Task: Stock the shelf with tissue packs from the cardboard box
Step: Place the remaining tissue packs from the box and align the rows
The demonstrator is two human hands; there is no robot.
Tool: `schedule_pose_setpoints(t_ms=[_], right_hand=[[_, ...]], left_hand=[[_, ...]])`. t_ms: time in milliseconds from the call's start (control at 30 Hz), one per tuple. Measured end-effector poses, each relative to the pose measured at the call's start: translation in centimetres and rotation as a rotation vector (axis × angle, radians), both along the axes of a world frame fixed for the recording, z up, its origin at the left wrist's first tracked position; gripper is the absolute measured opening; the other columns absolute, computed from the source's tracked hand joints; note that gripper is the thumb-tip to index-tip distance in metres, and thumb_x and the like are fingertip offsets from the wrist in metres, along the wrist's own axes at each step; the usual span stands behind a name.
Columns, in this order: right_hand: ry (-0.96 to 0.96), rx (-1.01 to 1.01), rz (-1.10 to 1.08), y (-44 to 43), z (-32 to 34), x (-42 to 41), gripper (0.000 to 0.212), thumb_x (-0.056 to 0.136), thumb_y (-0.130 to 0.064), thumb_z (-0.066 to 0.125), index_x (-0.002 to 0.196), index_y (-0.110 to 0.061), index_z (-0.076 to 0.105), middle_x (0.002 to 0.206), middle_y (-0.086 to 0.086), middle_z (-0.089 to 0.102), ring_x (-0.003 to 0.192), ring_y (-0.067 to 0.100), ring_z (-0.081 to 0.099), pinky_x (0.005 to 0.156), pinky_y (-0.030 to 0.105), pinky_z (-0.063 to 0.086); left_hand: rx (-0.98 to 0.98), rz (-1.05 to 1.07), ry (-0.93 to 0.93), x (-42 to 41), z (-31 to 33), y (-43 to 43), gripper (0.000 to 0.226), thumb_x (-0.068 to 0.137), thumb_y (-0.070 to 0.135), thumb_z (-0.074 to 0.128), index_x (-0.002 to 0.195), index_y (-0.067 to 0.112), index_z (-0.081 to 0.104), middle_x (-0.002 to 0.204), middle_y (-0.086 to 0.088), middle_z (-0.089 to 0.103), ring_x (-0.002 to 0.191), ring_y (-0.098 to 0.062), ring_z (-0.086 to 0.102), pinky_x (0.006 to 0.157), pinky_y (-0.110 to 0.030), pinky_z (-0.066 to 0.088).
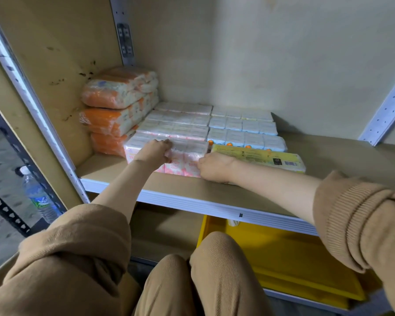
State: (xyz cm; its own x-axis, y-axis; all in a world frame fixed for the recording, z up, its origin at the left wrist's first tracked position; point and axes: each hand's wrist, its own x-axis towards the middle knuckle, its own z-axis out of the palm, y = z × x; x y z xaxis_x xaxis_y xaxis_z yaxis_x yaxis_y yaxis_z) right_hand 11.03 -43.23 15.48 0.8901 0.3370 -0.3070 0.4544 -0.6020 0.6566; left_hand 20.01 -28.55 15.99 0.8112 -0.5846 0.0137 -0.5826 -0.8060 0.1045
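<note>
A pink-and-white tissue pack [183, 156] stands at the front of a row on the wooden shelf [128, 176]. My left hand [155, 152] grips its front top left part. My right hand [214, 167] is closed on its lower right corner, next to a yellow tissue pack [260, 156] lying flat. Behind are more pink-white packs [176, 122] and blue-white packs [244, 131]. Three orange packs [116, 110] are stacked at the back left. The cardboard box is out of view.
White perforated uprights [383, 110] frame the shelf, and its white front rail [214, 208] runs below my arms. A yellow tray [294, 254] sits on the lower level behind my knees. A water bottle [38, 197] stands to the left outside the shelf side panel.
</note>
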Motion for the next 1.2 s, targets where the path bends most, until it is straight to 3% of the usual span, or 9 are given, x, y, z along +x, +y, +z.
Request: schedule_pose_setpoints(t_ms=[233, 333, 467, 600, 833, 1200], right_hand=[[-0.045, 0.087, -0.078, 0.4, 1.9, -0.7, 0.029, 0.092, -0.002, 0.041, 0.113, 0.0, 0.061, 0.122, 0.018, 0.061, 0.114, 0.031, 0.058, 0.089, 0.036, 0.048], [-0.128, 0.164, -0.138, -0.4, 4.3, -1.1, 0.03, 0.086, 0.005, 0.045, 0.111, -0.001, 0.06, 0.119, 0.017, 0.063, 0.112, 0.031, 0.059, 0.084, 0.036, 0.049], [-0.343, 0.331, -0.245, -2.9, 8.4, -1.2, 0.027, 0.085, 0.002, 0.048, 0.108, -0.003, 0.062, 0.116, 0.016, 0.063, 0.11, 0.032, 0.059, 0.084, 0.037, 0.049], [-0.583, 0.654, -0.331, -5.9, 11.9, -2.4, 0.024, 0.085, -0.003, 0.052, 0.104, -0.005, 0.067, 0.116, 0.013, 0.061, 0.111, 0.032, 0.057, 0.086, 0.036, 0.046], [-1.084, 1.202, -0.499, -10.7, 10.2, -4.5, 0.017, 0.082, -0.003, 0.055, 0.09, 0.002, 0.069, 0.107, 0.015, 0.064, 0.099, 0.034, 0.06, 0.077, 0.033, 0.044], [-1.501, 1.399, -0.607, -14.2, 5.5, -8.4, 0.019, 0.081, 0.006, 0.049, 0.089, 0.01, 0.065, 0.105, 0.026, 0.061, 0.094, 0.037, 0.06, 0.076, 0.033, 0.039]], left_hand=[[0.013, -0.002, -0.024, -0.6, 0.0, -0.1, 0.052, 0.093, 0.016, 0.055, 0.141, 0.004, 0.038, 0.149, -0.013, 0.039, 0.133, -0.03, 0.041, 0.107, -0.035, 0.032], [0.017, 0.003, -0.036, -0.7, 0.0, -0.1, 0.052, 0.093, 0.017, 0.054, 0.141, 0.004, 0.037, 0.15, -0.012, 0.037, 0.133, -0.03, 0.041, 0.107, -0.036, 0.032], [0.023, 0.005, -0.04, -1.0, -0.1, -0.1, 0.056, 0.094, 0.018, 0.053, 0.145, 0.007, 0.031, 0.154, -0.009, 0.031, 0.136, -0.029, 0.038, 0.109, -0.034, 0.03], [0.021, 0.001, -0.043, -1.3, 0.0, 0.1, 0.057, 0.095, 0.018, 0.052, 0.146, 0.009, 0.029, 0.156, -0.007, 0.027, 0.137, -0.028, 0.037, 0.111, -0.034, 0.029], [0.002, 0.007, -0.029, -1.4, -0.1, 0.2, 0.055, 0.094, 0.016, 0.053, 0.145, 0.008, 0.032, 0.154, -0.008, 0.03, 0.136, -0.029, 0.037, 0.11, -0.036, 0.031], [-0.044, 0.029, -0.01, -1.1, -0.9, 0.6, 0.058, 0.093, 0.017, 0.055, 0.146, 0.011, 0.031, 0.155, -0.007, 0.029, 0.133, -0.03, 0.041, 0.108, -0.039, 0.037]])
